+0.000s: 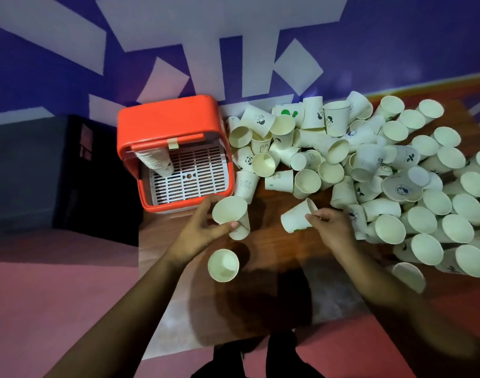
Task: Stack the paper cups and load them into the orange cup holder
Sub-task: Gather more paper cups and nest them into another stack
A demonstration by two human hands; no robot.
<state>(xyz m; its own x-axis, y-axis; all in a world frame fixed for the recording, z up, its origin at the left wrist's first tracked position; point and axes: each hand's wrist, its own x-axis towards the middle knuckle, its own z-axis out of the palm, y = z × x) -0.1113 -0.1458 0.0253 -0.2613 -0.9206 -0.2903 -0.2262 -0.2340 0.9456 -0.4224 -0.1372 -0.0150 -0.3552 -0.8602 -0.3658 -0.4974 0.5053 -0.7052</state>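
Head view: left grip (203, 230) is wrapped round one paper cup (230, 216) mid-frame, and right grip (333, 227) pinches the rim of a tilted cup (297, 221) just right of it. The heap (369, 165) covers the counter (271, 246) at right, with a short stack (154, 159) in the orange cup holder (173, 118) upper left. They look feather-light and crushable, so I'd hold the walls gently near the rim.
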